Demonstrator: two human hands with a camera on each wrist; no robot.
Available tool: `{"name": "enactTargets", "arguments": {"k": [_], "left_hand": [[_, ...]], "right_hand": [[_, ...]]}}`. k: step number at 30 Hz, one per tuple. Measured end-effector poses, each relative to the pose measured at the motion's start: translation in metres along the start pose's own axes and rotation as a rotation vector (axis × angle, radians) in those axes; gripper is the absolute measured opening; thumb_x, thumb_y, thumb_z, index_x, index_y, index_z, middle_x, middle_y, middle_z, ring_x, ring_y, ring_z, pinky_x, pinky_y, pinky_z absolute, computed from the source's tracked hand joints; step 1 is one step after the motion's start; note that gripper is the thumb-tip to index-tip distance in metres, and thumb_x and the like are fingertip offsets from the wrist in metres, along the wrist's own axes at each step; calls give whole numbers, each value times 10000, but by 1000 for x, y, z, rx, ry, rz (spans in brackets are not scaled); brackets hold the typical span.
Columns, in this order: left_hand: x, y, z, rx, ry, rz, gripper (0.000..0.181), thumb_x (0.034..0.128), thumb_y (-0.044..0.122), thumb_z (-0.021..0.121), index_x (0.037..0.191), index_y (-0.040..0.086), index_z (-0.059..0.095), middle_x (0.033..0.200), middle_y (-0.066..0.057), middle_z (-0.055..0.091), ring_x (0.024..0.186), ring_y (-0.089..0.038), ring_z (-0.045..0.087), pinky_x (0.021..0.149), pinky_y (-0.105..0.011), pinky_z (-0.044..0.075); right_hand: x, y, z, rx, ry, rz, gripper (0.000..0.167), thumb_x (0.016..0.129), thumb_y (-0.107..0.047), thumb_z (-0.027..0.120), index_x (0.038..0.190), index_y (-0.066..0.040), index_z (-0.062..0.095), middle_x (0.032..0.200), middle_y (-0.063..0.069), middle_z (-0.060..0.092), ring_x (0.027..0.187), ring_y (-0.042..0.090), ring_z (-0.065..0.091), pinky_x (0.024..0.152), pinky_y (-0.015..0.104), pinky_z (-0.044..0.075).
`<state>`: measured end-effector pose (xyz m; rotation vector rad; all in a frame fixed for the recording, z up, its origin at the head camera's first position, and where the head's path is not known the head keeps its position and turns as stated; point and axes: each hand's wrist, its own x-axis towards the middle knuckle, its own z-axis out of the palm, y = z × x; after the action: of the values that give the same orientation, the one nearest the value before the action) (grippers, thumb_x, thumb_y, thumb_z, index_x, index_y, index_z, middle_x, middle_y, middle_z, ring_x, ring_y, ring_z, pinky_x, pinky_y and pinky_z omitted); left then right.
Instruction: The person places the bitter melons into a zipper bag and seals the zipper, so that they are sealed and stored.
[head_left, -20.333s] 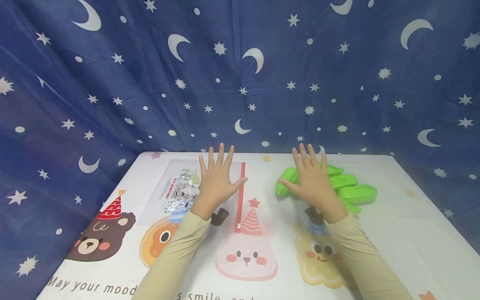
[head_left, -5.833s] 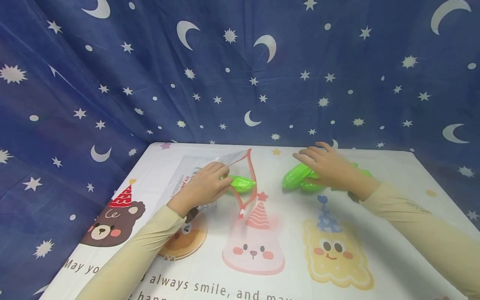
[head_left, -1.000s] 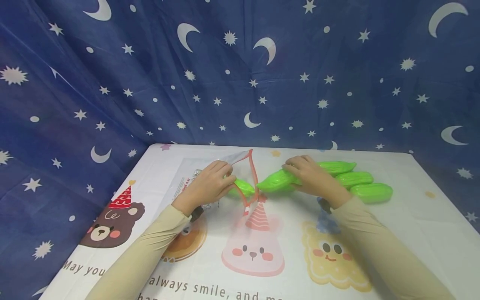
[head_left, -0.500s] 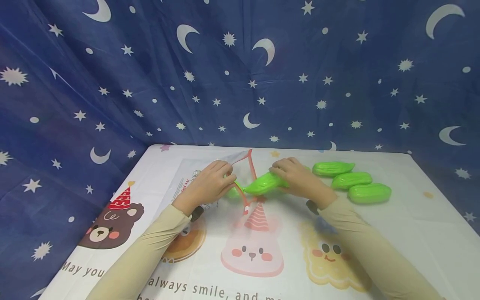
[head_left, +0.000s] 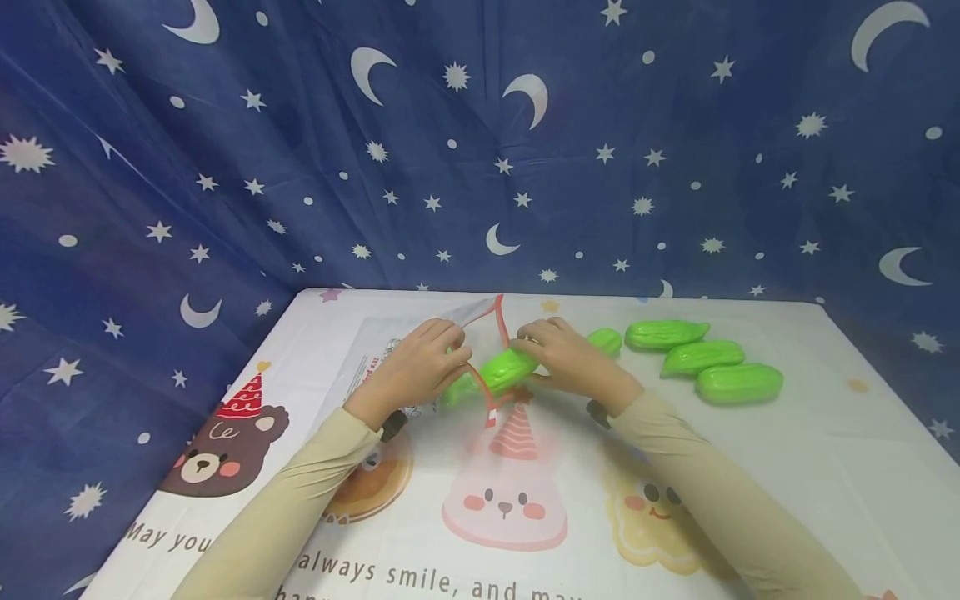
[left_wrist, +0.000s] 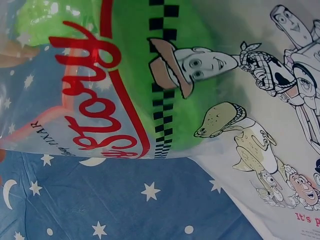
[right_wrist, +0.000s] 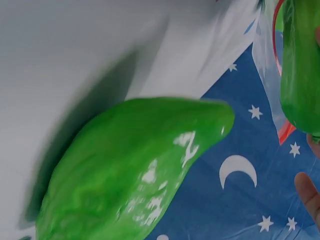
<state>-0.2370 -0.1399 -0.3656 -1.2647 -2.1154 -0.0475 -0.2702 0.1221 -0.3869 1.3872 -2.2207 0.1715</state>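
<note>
A clear plastic zip bag (head_left: 370,343) with cartoon print and a red zip edge (head_left: 501,323) lies on the table, its mouth spread. My left hand (head_left: 420,367) pinches the bag's edge at the mouth. My right hand (head_left: 567,358) grips a green toy vegetable, long and shiny (head_left: 506,369), with its front end inside the mouth. In the left wrist view, a large green shape (left_wrist: 195,45) shows through the printed film; how many vegetables are inside I cannot tell. The right wrist view has the gripped vegetable at the upper right, partly cut off.
Several more green toy vegetables (head_left: 702,358) lie right of my right hand, the nearest (head_left: 604,342) partly behind it. A white cartoon-printed cloth (head_left: 600,533) covers the table. A blue star-and-moon curtain (head_left: 480,150) hangs behind and at the left.
Over the last second my right hand moved left with the green toy vegetable, and its front end passed into the bag's mouth. My left hand has stayed at the bag's edge.
</note>
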Motion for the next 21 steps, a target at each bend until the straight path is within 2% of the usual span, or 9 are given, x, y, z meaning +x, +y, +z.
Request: {"name": "enactTargets", "arguments": {"k": [6, 12, 17, 21], "left_hand": [[-1, 0, -1, 8, -9, -4, 126, 833, 174, 663, 802, 103, 563, 843, -46, 503, 862, -234, 506, 876, -356, 440], [-2, -1, -2, 16, -22, -14, 104, 843, 177, 643, 811, 107, 574, 852, -42, 512, 873, -233, 515, 875, -352, 443], [-3, -1, -1, 10, -27, -16, 100, 862, 186, 616, 816, 105, 578, 857, -42, 516, 868, -230, 511, 867, -351, 442], [-3, 0, -1, 9, -32, -10, 94, 853, 178, 628, 817, 105, 580, 861, -44, 519, 880, -234, 517, 879, -353, 446]], "right_hand": [[8, -5, 5, 10, -37, 3, 522, 647, -247, 838, 1102, -76, 646, 1035, 67, 615, 954, 237, 576, 875, 380, 461], [12, -9, 8, 73, -92, 11, 538, 659, -184, 834, 1146, -65, 639, 1086, 76, 618, 1002, 250, 572, 910, 372, 469], [13, -11, 9, 113, -98, -6, 547, 662, -109, 823, 1170, -61, 625, 1120, 84, 617, 1021, 261, 580, 915, 373, 468], [15, -12, 11, 93, -90, -16, 555, 659, -73, 814, 1177, -70, 614, 1126, 69, 616, 1010, 264, 583, 911, 373, 471]]}}
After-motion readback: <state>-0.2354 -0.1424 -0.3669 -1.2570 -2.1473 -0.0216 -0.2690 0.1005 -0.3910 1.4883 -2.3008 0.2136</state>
